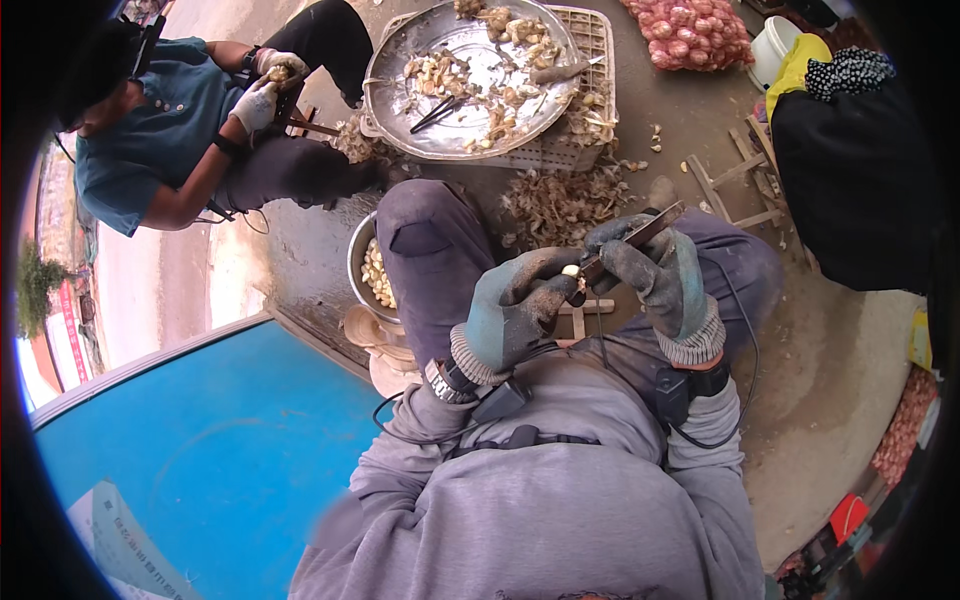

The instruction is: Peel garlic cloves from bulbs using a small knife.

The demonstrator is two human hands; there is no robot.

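Both my hands wear grey-and-teal work gloves and meet above my lap. My left hand (517,307) pinches a garlic clove (571,271) between thumb and fingertips. My right hand (656,266) grips a knife with a broad, dark, rusty blade (652,226); its lower end lies close beside the clove. Beyond my knees a large round metal tray (480,142) holds garlic cloves, skins, a dark pair of slender tools (433,115) and a trowel-like tool with a wooden handle (551,73). A metal pot (358,277) of peeled cloves stands beside my left knee.
A co-worker (172,142) in white gloves handles garlic at the upper left. Garlic skins (566,202) lie heaped below the plastic crate (604,75). A blue panel (225,450) is at left. Wooden stools (739,176), a garlic net bag (690,34) and a white bucket (776,49) stand at right.
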